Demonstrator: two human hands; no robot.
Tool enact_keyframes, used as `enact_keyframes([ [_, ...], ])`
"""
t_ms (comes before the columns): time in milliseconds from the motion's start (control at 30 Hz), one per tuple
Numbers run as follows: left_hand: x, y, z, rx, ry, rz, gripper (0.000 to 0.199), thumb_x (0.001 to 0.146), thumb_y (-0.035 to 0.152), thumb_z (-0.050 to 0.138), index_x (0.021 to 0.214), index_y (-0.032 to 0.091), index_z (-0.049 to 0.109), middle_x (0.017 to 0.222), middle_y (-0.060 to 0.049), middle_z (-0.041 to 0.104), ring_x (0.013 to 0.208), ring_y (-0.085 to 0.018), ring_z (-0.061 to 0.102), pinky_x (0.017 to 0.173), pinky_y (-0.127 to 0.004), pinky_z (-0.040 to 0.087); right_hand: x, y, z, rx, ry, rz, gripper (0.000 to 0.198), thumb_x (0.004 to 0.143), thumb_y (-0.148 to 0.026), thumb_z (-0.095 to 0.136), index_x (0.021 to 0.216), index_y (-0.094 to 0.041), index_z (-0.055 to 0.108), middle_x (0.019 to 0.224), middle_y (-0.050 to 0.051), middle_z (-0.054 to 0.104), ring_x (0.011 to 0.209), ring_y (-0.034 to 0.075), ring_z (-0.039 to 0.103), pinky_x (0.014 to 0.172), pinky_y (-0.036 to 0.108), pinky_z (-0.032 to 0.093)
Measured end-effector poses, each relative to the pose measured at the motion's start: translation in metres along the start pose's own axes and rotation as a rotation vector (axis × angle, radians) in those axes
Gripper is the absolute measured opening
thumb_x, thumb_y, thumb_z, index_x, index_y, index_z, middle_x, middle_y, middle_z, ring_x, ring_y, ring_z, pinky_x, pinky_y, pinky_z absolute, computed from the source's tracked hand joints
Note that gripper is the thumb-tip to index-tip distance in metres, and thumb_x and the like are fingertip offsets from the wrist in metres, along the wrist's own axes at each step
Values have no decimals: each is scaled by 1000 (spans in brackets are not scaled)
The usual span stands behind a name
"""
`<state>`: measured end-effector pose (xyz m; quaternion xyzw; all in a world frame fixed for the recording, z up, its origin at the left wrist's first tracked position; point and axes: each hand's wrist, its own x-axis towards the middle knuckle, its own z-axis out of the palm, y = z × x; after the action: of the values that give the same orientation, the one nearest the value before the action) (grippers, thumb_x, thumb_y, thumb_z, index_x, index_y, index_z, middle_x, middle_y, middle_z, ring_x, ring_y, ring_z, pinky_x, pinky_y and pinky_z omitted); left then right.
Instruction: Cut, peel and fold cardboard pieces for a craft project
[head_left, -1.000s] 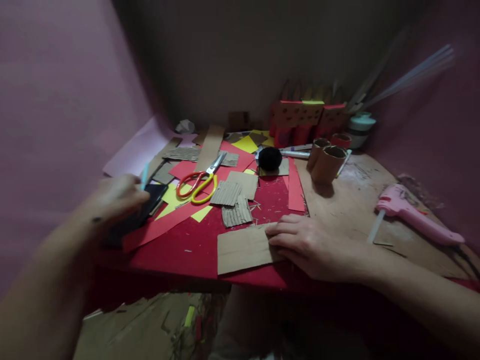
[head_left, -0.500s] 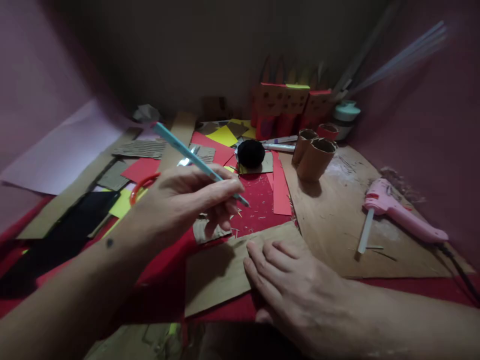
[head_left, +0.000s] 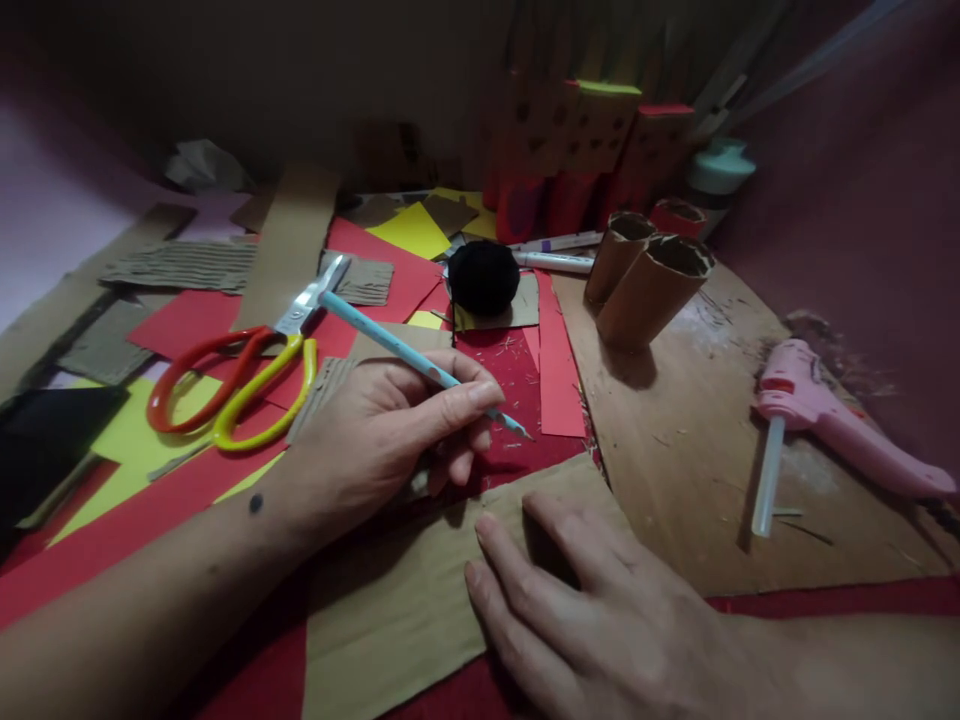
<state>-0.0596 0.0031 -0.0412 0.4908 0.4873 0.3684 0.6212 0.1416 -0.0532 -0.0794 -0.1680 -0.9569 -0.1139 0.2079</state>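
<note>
A light-blue pencil rests between the thumb and fingers of my left hand. Its tip points down and to the right, just above the far edge of a piece of brown cardboard, apart from it. My right hand lies on the right part of this cardboard with its fingers spread. The right thumb is hidden. Left of my left hand lie scissors with one red and one yellow handle, their blades pointing away.
A black yarn ball sits beyond the pencil. Cardboard tubes stand on a wooden board, with a pink glue gun to their right. Red paper, yellow paper and markers lie around. Box figures stand behind.
The view has shifted, bringing the scissors fully into sight. My left hand has moved the pencil tip slightly right and down, closer to the cardboard. My right hand's fingers have spread apart.
</note>
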Motion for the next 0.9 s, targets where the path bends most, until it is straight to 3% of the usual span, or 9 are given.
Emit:
enact_keyframes([
  [100,-1,1,-1,6,-32,-43,14,85,30,65,79,19,61,57,3,62,46,-6,55,39,-11,39,1,0,3,-33,48,23,26,93,-15,46,107,-14,68,115,11,70,94,27,66,84,42,49],
  [200,-3,4,0,68,-53,-54,11,83,28,67,79,19,63,50,5,58,43,-7,52,39,-12,38,1,1,4,-48,60,16,24,95,-17,47,106,-16,68,111,8,70,90,24,67,81,40,51],
  [333,-8,9,3,125,23,-94,26,86,34,61,66,18,60,48,4,57,40,-7,49,36,-13,33,-1,0,6,-53,7,17,26,96,-18,46,111,-19,66,114,5,68,92,22,66,82,38,53],
  [567,-7,7,5,207,-81,-52,19,84,34,57,70,21,60,50,4,58,42,-10,53,41,-16,44,-4,-5,17,-84,25,44,29,98,-27,41,112,-20,66,116,1,67,93,23,64,86,37,54],
  [900,-6,6,4,359,-137,-69,30,86,39,52,65,19,60,48,3,53,43,-9,48,42,-16,40,-4,0,11,-138,-3,-35,28,99,-24,42,116,-22,64,115,0,68,90,19,66,80,33,55],
])
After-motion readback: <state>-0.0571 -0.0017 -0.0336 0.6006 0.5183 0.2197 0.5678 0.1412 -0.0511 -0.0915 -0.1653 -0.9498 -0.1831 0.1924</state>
